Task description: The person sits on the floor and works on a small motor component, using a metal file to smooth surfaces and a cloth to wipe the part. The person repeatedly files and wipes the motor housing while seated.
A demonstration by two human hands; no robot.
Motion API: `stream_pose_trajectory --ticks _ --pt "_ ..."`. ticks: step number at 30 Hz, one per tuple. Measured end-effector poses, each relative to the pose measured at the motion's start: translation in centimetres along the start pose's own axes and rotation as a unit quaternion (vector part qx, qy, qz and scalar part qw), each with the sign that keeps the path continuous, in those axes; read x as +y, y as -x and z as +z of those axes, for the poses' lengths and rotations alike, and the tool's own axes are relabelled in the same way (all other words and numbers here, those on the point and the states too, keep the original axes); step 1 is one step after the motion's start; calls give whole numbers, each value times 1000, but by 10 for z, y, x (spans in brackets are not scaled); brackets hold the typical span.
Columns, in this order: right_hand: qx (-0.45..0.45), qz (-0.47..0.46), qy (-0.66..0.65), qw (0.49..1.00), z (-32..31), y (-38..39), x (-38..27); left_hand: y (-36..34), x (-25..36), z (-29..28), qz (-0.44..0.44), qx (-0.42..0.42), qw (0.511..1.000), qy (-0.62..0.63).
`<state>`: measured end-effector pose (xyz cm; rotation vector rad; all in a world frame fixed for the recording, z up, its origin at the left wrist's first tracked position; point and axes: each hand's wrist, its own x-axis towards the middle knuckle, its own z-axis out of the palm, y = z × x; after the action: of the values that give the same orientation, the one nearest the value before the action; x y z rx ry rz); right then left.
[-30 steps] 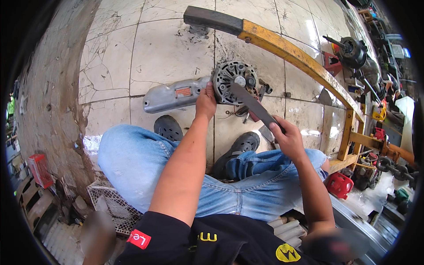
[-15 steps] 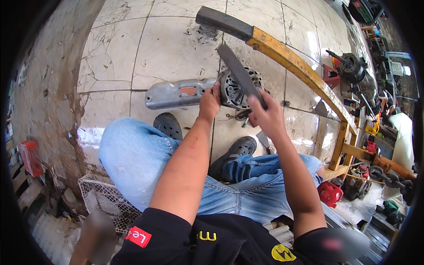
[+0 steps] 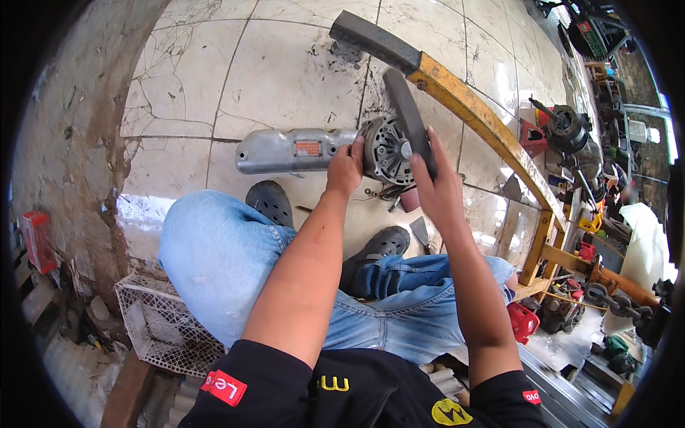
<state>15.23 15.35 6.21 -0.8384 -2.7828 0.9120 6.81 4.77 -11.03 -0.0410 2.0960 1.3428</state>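
A round metal alternator (image 3: 382, 157) with a slotted face and loose wires sits on the floor in front of me, against a long silver metal cover (image 3: 271, 151) with an orange label. My left hand (image 3: 345, 167) is closed on the alternator's left side, thumb up. My right hand (image 3: 437, 178) grips a dark flat bar (image 3: 403, 103), held at a slant with its far part raised, covering part of the alternator's right side. A scraper (image 3: 421, 232) and small loose pieces lie below the alternator.
A yellow steel frame (image 3: 464, 100) with a dark end arches over the tiled floor (image 3: 171, 100) to my right. Car parts, a red stand (image 3: 531, 135) and a red can (image 3: 523, 321) crowd the right. A white plastic crate (image 3: 171, 321) sits at lower left beside a cracked concrete strip.
Since a second ago the dark bar has swung from pointing up-left on the alternator's face to steeper, over its right side. My right hand has moved up and left; my left hand still holds the alternator.
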Motion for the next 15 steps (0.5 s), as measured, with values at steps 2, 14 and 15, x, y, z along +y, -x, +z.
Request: stream_pose_trajectory --ticks 2,14,15 --pt "1 -72 -2 997 4 35 30 2 1 -2 11 10 1000 -6" --pt "25 51 -35 998 16 -44 -20 -6 -6 4 13 -8 1000 0" --pt "21 33 -26 999 12 -31 -18 -6 -9 5 4 -5 1000 6"
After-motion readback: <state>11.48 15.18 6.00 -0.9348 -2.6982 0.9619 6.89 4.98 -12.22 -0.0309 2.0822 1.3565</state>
